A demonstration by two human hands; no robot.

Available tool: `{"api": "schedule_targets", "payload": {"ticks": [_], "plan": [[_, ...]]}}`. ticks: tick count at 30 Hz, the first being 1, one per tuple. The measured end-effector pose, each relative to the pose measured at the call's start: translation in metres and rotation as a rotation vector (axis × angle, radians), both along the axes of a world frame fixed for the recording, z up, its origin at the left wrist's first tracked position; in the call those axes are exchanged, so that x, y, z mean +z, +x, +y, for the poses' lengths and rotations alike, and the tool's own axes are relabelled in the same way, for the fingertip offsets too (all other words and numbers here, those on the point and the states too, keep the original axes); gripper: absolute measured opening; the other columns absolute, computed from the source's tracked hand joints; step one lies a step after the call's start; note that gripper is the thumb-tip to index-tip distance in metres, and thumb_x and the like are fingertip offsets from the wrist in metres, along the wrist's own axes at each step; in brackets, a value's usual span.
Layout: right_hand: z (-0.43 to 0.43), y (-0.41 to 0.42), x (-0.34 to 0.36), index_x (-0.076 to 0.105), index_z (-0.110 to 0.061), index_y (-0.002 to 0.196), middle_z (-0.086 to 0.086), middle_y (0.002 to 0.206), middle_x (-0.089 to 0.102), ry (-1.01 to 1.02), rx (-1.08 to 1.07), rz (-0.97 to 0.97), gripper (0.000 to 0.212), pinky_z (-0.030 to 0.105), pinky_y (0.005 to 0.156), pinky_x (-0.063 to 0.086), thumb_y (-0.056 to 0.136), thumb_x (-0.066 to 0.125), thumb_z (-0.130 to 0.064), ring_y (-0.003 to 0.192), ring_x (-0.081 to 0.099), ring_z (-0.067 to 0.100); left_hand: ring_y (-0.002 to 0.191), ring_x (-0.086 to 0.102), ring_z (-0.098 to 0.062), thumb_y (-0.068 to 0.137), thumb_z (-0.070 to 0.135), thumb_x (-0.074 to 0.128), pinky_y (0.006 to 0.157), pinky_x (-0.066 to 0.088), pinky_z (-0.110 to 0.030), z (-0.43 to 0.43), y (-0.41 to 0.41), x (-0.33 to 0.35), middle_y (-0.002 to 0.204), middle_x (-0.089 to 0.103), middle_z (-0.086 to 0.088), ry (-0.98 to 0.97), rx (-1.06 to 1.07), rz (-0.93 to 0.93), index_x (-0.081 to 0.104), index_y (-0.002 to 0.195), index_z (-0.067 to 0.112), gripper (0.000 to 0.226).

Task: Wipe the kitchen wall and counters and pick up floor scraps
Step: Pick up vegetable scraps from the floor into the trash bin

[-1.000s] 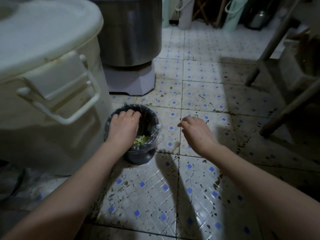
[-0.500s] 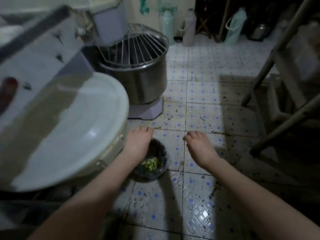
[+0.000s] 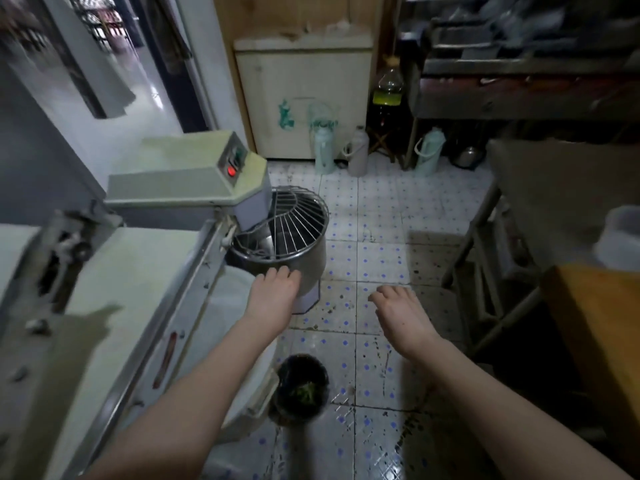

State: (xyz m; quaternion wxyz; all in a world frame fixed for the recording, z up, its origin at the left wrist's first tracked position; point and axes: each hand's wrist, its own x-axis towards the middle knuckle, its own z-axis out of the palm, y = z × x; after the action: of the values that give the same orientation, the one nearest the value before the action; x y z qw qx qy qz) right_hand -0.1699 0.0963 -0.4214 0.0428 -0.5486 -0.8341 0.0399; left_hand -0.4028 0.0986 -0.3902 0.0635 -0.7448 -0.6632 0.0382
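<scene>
Scraps [image 3: 306, 393] of something green lie at the bottom of the small black-lined bin [image 3: 320, 372], which stands on the tiled floor [image 3: 374, 258] just beside a large white drum [image 3: 235, 299]. So at least part of the picking-up looks done. The tiles around the bin carry many dark specks and smears (stains or crumbs, I cannot tell which), so the floor may need more attention. Nothing shows any wiping under way: no cloth is in sight, and the wooden counter [image 3: 595, 323] at the right edge is only partly visible. My guess is that the wall and counter work is still to come.

Both hands are released and hold nothing. The left hand [image 3: 275, 296] hangs palm down with its fingers spread, showing in front of the steel mixer bowl [image 3: 304, 258]; I cannot tell whether it touches it. The right hand [image 3: 398, 313] hovers over bare tiles, fingers loosely extended.

A second ago the view was low and close, with the left hand reaching into the bin's mouth and the right held open beside it. Since then the view has risen a good deal. The bin now sits small near the bottom of the frame, well below both hands, the left hand has come out of it empty, and the mixer's head and the far end of the kitchen have come into view.
</scene>
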Motion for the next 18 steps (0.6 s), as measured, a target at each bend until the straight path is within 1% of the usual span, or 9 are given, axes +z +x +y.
{"api": "schedule_targets", "payload": {"ticks": [3,8,11,14,18], "plan": [[0.001,-0.003,0.061,0.047,-0.019,0.128,0.002,0.127,0.05,0.024,-0.046,0.016,0.044,0.034,0.103,0.031,0.088,0.049,-0.002,0.12,0.044,0.022,0.106,0.052,-0.029,0.088,0.01,0.05,0.08,0.042,-0.038,0.006,-0.004,0.06,0.114,0.055,-0.007,0.035,0.002,-0.014,0.05,0.114,0.015,0.026],[0.01,-0.015,0.148,0.047,-0.019,0.128,0.003,0.128,0.052,0.109,-0.052,0.019,0.042,0.035,0.101,0.033,0.09,0.048,-0.003,0.118,0.046,0.024,0.107,0.054,-0.028,0.09,0.01,0.046,0.082,0.043,-0.038,0.017,-0.022,0.143,0.114,0.058,-0.007,0.103,-0.003,-0.01,0.051,0.115,0.016,0.026],[0.022,-0.024,0.191,0.048,-0.018,0.129,0.004,0.129,0.052,0.142,-0.073,0.039,0.037,0.035,0.1,0.033,0.093,0.045,-0.007,0.118,0.046,0.025,0.109,0.054,-0.027,0.088,0.009,0.05,0.082,0.043,-0.037,0.024,-0.035,0.181,0.117,0.058,-0.007,0.151,-0.009,-0.033,0.05,0.116,0.014,0.029],[0.034,-0.037,0.223,0.048,-0.018,0.129,0.004,0.129,0.053,0.181,-0.065,0.051,0.036,0.037,0.101,0.034,0.094,0.044,-0.009,0.12,0.047,0.025,0.104,0.055,-0.027,0.088,0.008,0.049,0.081,0.045,-0.038,0.025,-0.054,0.211,0.116,0.058,-0.009,0.214,-0.006,-0.068,0.049,0.12,0.012,0.033],[0.054,-0.07,0.251,0.051,-0.017,0.124,0.004,0.123,0.057,0.257,-0.015,0.112,0.032,0.037,0.098,0.037,0.093,0.047,-0.011,0.114,0.05,0.025,0.104,0.054,-0.027,0.087,0.008,0.051,0.081,0.044,-0.037,0.022,-0.089,0.236,0.116,0.058,-0.009,0.242,0.06,-0.07,0.048,0.124,0.014,0.037]]}}
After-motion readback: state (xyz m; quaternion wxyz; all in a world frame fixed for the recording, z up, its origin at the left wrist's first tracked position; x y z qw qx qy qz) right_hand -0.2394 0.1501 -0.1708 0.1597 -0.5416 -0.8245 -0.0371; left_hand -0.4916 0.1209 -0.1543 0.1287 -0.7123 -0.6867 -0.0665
